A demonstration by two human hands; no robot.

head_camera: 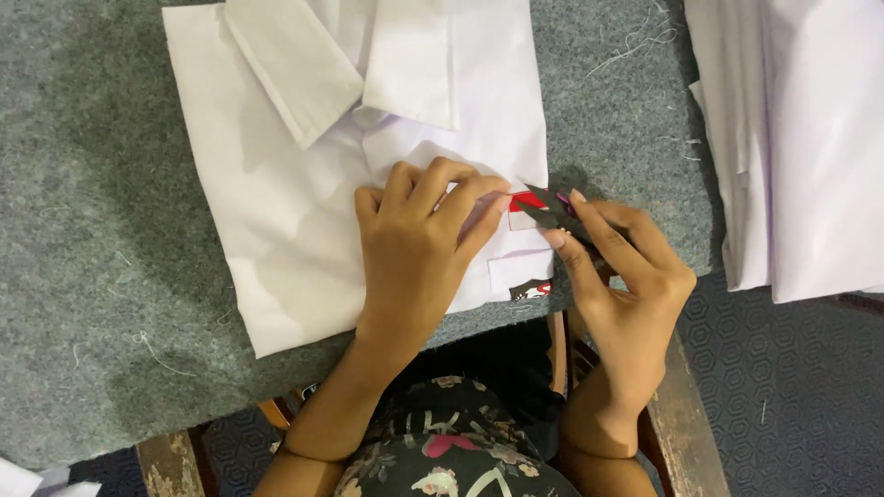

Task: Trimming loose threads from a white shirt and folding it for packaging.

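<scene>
Floral-print lap (451,456) sits below the grey felt table (92,276). L hand (419,248) presses flat, fingers spread, on folded white shirt (276,212) by red tag (528,200). R hand (622,276) pinches small dark thread snips (555,213).

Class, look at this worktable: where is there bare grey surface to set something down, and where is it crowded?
Free: the grey felt left of the folded white shirt, and a strip between it and the white stack. Crowded: where the left hand and right hand work with the thread snips.

we see a folded white shirt (295,184) of smooth, matt woven cloth lying on a grey, fuzzy felt table cover (83,230) flecked with loose threads. the small thread snips (551,213) look like dark, dull metal, and the table edge (686,423) is worn, rough wood.
</scene>
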